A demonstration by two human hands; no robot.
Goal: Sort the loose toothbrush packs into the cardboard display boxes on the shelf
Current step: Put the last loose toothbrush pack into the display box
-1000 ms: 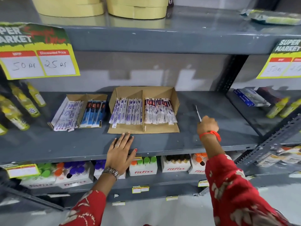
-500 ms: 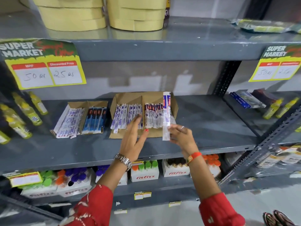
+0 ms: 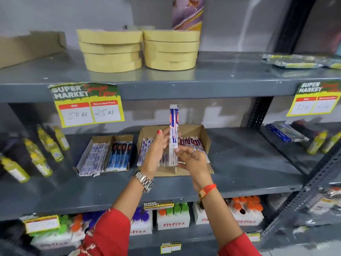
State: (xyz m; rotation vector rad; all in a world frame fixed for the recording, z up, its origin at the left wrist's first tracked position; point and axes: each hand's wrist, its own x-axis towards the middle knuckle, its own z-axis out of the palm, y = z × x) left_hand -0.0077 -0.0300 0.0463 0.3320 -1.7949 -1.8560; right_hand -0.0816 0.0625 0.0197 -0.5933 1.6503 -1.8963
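Note:
A white, blue and red toothbrush pack [image 3: 173, 124] stands upright in front of the larger cardboard display box [image 3: 204, 134] on the middle shelf. My left hand [image 3: 156, 150] holds its left side and my right hand [image 3: 191, 157] pinches its lower end. The box has two compartments, both with rows of packs, partly hidden by my hands. A smaller cardboard box [image 3: 112, 138] to the left holds white packs [image 3: 94, 157] and blue packs [image 3: 120, 154].
Yellow-capped bottles [image 3: 46, 146] lie at the left of the grey shelf [image 3: 249, 163], more at the right [image 3: 317, 145]. Rolls of tape [image 3: 110, 50] sit on the upper shelf. Price tags [image 3: 86, 104] hang from its edge. Fitfizz boxes [image 3: 173, 220] fill the lower shelf.
My right hand brought a loose pack from the right of the shelf to the box; both hands now hold it upright and higher. The camera tilted up.

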